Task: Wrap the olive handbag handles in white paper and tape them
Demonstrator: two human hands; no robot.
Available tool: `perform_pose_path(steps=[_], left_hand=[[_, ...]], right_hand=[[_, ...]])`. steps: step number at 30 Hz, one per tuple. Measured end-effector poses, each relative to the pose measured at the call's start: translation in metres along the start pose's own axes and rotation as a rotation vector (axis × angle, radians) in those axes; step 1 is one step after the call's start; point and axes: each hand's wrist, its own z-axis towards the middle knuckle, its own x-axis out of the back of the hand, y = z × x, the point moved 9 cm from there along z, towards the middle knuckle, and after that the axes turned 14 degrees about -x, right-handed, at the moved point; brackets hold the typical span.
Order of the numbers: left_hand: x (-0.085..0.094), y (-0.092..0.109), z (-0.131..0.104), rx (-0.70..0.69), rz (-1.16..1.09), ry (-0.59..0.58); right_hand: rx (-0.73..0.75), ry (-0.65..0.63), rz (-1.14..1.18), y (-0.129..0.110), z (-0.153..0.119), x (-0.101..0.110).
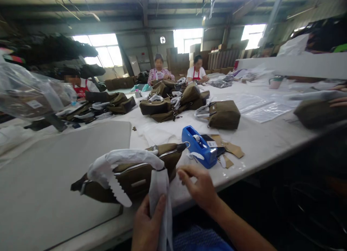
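An olive-brown bag [135, 178] with a silver zipper lies in front of me, its handle [127, 157] wrapped in white tissue. My left hand [150, 218] pinches a strip of white tissue paper [159, 187] at the bag's near side, thumb on top. To the right of the strip, my right hand [196, 186] is raised beside the bag's right end, its thumb and index finger pressed together; whatever may be between them is too small to make out. Just beyond it stands a blue tape dispenser [200, 148].
Brown card tags [234, 149] lie right of the dispenser. More olive bags [224, 114] are piled farther back, beside clear plastic sheets [267, 108]. A grey board [67, 175] covers the left. Several people sit around the table; another person's hands [338, 97] touch a bag at far right.
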Motion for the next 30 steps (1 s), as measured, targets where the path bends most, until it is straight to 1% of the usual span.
perform_pose_path(steps=[1, 2, 3, 4, 5, 6, 7, 9, 12, 14, 17, 20, 26, 28, 30], left_hand=[[0.001, -0.001, 0.001, 0.001, 0.013, -0.003], [0.001, -0.002, 0.002, 0.006, 0.015, -0.008], [0.0, -0.003, 0.002, 0.011, 0.011, -0.016], [0.0, -0.005, 0.003, 0.016, 0.003, -0.023], [-0.001, -0.006, 0.003, 0.019, -0.008, -0.029], [-0.002, -0.008, 0.004, 0.022, -0.02, -0.033], [-0.002, -0.009, 0.005, 0.023, -0.029, -0.036], [-0.003, -0.011, 0.006, 0.024, -0.038, -0.041], [-0.002, -0.011, 0.006, 0.018, -0.034, -0.054], [-0.001, -0.01, 0.007, 0.008, -0.022, -0.059], [0.001, -0.009, 0.008, -0.007, 0.001, -0.063], [0.001, -0.01, 0.009, -0.006, 0.004, -0.065], [-0.002, -0.008, 0.009, -0.001, -0.013, -0.1], [-0.002, -0.007, 0.01, -0.01, -0.019, -0.095], [-0.001, -0.007, 0.009, -0.014, -0.012, -0.078]], right_hand=[[0.033, 0.152, -0.066, 0.002, 0.009, 0.031], [0.03, 0.275, -0.147, 0.008, 0.019, 0.059], [0.014, 0.371, -0.233, 0.015, 0.03, 0.084], [-0.028, 0.401, -0.305, 0.025, 0.044, 0.102], [-0.098, 0.391, -0.338, 0.039, 0.057, 0.116], [-0.185, 0.336, -0.352, 0.055, 0.07, 0.124], [-0.242, 0.287, -0.354, 0.067, 0.08, 0.129], [-0.334, 0.193, -0.331, 0.087, 0.093, 0.13], [-0.422, 0.114, -0.254, 0.103, 0.097, 0.124], [-0.472, 0.094, -0.176, 0.107, 0.096, 0.12], [-0.511, 0.107, -0.039, 0.107, 0.092, 0.118], [-0.51, 0.144, 0.091, 0.1, 0.086, 0.121], [-0.443, 0.245, 0.261, 0.072, 0.067, 0.14], [-0.469, 0.239, 0.29, 0.07, 0.057, 0.143], [-0.517, 0.215, 0.289, 0.077, 0.043, 0.143]])
